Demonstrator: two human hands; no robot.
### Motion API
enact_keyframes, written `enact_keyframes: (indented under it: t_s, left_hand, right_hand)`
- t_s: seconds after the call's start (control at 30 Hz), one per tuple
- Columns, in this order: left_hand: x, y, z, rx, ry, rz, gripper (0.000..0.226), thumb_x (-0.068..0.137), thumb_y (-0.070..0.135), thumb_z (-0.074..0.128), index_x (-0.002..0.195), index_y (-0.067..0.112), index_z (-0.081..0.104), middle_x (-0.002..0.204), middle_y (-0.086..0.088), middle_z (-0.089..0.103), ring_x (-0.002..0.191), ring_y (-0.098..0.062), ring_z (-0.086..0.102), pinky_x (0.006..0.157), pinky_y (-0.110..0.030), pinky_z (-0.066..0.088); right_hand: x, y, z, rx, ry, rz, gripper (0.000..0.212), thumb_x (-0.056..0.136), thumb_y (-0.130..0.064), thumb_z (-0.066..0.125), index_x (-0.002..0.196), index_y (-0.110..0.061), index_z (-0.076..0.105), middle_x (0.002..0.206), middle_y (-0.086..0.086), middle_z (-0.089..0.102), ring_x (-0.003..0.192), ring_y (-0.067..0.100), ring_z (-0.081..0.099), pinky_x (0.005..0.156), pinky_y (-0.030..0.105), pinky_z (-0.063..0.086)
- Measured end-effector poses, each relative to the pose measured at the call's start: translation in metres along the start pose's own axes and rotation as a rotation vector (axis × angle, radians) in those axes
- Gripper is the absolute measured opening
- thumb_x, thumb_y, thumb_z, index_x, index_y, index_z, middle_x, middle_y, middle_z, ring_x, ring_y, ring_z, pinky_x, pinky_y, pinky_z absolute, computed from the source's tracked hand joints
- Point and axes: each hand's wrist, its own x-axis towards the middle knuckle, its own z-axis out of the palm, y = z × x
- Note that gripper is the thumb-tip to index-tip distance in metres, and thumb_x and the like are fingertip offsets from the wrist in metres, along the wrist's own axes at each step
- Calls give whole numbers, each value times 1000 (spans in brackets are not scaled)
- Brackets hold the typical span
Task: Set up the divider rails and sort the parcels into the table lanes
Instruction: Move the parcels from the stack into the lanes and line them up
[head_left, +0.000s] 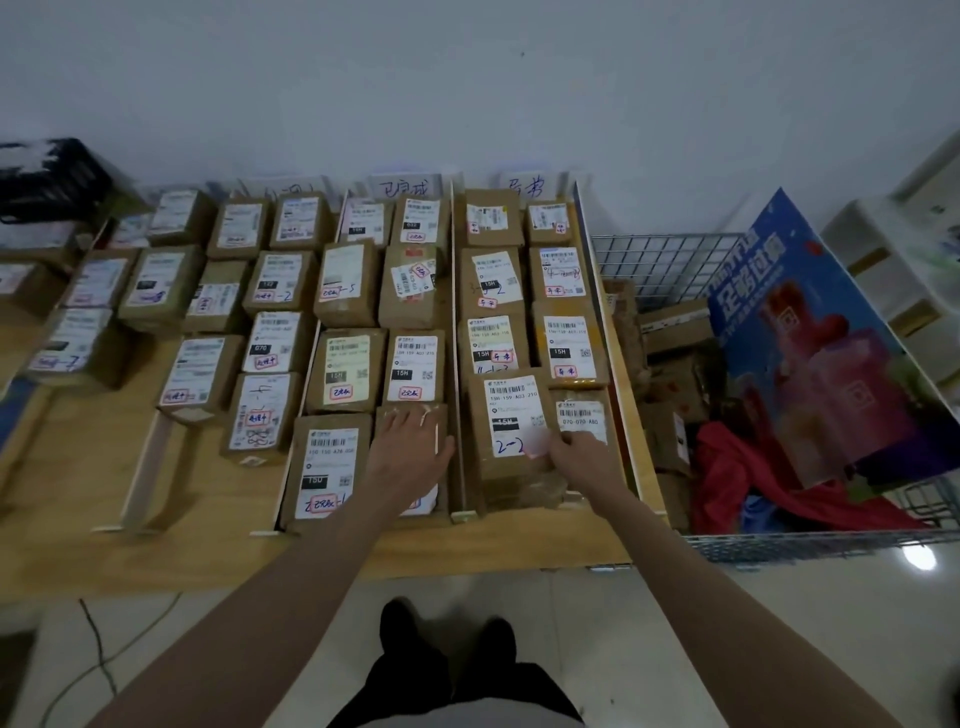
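We see brown cardboard parcels, taped and rectangular with white printed labels, filling lanes across the middle of the frame on a wooden table (78, 493). Thin pale divider rails (456, 332) run lengthwise from the near edge toward the wall. Our left hand (410, 447) lies flat, fingers spread, on a parcel (413, 415) at centre. Our right hand (582, 457) pinches the lower corner of a long parcel (511, 431), whose long axis follows the lane. A wire basket (670, 265) with more boxes stands at right.
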Motion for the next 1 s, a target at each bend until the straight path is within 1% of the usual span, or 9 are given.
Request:
enact_keyframes:
  t_s: [0.1,0.2,0.23,0.33,0.43,0.53,0.63,0.83,1.0]
  left_hand:
    - [1,-5,5,5,-7,-7,56,101,48,34,145,15,43,150,-7,43,139,-26,37,117,-40,24]
    - [1,-11,10,30,-26,-11,57,101,49,31,146,14,42,152,-6,40,140,-26,36,118,-40,23]
    - [1,-12,11,32,-31,-14,58,101,49,31,146,14,41,152,-7,40,141,-26,36,118,-41,24]
    - [0,-15,15,32,-36,-21,58,101,49,32,145,14,43,150,-8,43,139,-25,39,116,-41,25]
    - [-1,-18,18,33,-37,-29,57,101,50,32,142,13,45,146,-7,47,134,-25,43,113,-40,28]
    - [1,-21,19,24,-48,-21,56,101,49,33,143,13,44,147,-6,46,133,-24,43,113,-39,27]
    - [1,-23,20,16,-52,-13,56,102,47,33,146,13,40,150,-5,42,137,-24,39,116,-39,24]
    - [3,-25,14,14,-60,-6,56,102,46,31,147,13,37,153,-5,38,140,-22,35,117,-38,21]
    - [8,-27,7,13,-61,-18,57,102,47,33,147,13,38,150,-5,41,140,-23,35,118,-40,22]
  right_hand:
    - [7,1,8,8,21,-17,34,103,-31,46,106,-4,65,99,12,69,92,26,67,77,37,55]
    - [14,8,22,-36,50,-30,32,103,-32,44,104,-6,64,96,10,66,84,20,61,66,29,49]
    - [16,11,27,-46,67,-31,33,103,-33,44,100,-6,64,95,9,66,82,19,61,65,29,50]
    - [21,22,42,-76,135,-51,33,102,-36,47,104,-9,66,105,13,64,89,23,63,78,39,56]
    - [24,29,53,-110,155,-60,31,101,-34,49,111,-10,66,115,13,59,90,20,62,84,38,55]
    - [28,32,60,-155,149,-49,32,99,-38,51,103,-11,67,115,13,61,89,19,63,88,42,56]
    - [29,30,63,-214,145,-54,32,100,-35,51,102,-8,67,119,12,54,86,17,57,89,36,52]
    - [38,26,64,-289,116,7,23,96,-32,60,103,-11,62,101,7,66,88,20,66,80,38,59]
    - [36,10,50,-365,89,20,22,97,-31,59,101,-9,58,96,6,66,84,21,66,75,35,59]
